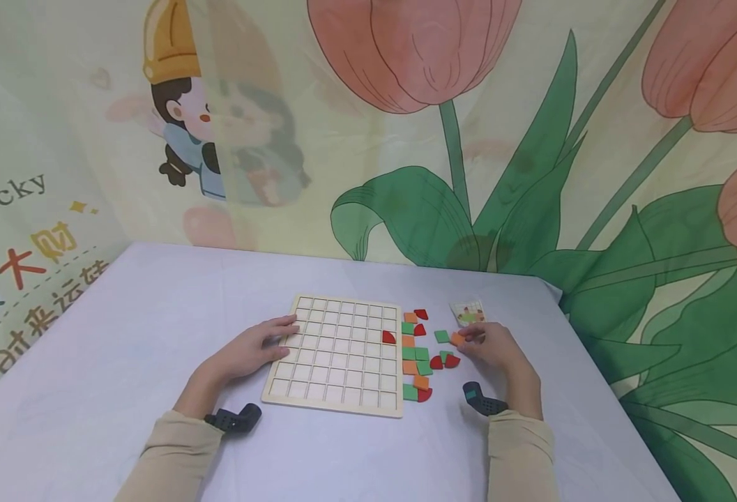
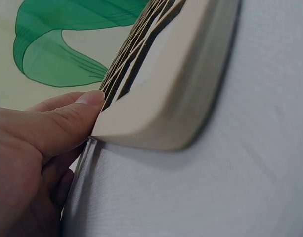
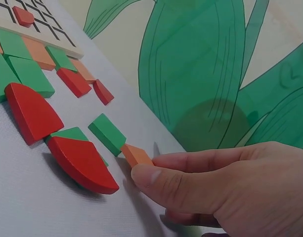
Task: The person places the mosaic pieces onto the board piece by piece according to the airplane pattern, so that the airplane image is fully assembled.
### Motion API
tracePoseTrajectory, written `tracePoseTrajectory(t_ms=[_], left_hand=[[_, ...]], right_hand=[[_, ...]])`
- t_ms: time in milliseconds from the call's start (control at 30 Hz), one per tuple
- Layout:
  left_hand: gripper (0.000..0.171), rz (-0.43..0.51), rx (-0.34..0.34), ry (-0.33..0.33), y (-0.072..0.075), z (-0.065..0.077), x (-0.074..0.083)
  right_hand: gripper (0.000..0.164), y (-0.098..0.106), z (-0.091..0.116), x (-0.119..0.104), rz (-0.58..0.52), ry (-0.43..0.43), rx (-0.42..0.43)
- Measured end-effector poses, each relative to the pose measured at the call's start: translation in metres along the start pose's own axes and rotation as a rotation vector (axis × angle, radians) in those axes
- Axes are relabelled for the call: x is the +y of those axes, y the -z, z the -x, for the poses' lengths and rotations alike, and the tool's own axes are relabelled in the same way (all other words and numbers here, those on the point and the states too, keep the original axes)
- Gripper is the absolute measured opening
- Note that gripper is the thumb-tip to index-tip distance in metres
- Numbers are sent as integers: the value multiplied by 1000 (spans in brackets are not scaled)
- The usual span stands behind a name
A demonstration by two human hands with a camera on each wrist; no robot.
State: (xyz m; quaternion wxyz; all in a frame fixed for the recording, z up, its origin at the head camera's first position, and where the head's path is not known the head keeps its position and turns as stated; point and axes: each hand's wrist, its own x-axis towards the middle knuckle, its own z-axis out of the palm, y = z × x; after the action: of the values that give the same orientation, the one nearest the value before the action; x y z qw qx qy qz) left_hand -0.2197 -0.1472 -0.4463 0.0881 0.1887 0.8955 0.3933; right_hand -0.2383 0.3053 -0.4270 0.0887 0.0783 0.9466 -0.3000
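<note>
My left hand (image 1: 249, 350) rests at the left edge of a wooden grid board (image 1: 333, 406), fingers relaxed; in the left wrist view the thumb (image 2: 74, 116) touches the rim. Between thumb and fingers, my right hand (image 1: 496, 346) pinches an orange square tile (image 3: 137, 156) to the right of the board. A green square tile (image 3: 107, 134) lies right beside that orange one. One red quarter-circle tile (image 1: 389, 337) sits in a cell near the board's right side. Closer to me lie two more red quarter-circles, one (image 3: 82, 165) resting over a green tile (image 1: 446, 356).
Along the board's right edge runs a column of orange, green and red tiles (image 1: 408, 353), some overlapping. A small picture card (image 1: 468, 311) lies beyond my right hand. The white-covered table (image 1: 343, 460) ends at a printed fabric backdrop (image 1: 406, 209).
</note>
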Motion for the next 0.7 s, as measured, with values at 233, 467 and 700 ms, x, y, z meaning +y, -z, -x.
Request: tracePoseTrajectory(t_ms=[233, 467, 700], left_hand=[[48, -12, 0, -10, 0, -3, 3], [48, -23, -2, 0, -1, -5, 5], [49, -13, 5, -11, 1, -1, 4]], right_hand=[[36, 5, 1, 3, 5, -2, 5], [37, 10, 4, 1, -7, -9, 16], [36, 9, 5, -6, -20, 28, 24]])
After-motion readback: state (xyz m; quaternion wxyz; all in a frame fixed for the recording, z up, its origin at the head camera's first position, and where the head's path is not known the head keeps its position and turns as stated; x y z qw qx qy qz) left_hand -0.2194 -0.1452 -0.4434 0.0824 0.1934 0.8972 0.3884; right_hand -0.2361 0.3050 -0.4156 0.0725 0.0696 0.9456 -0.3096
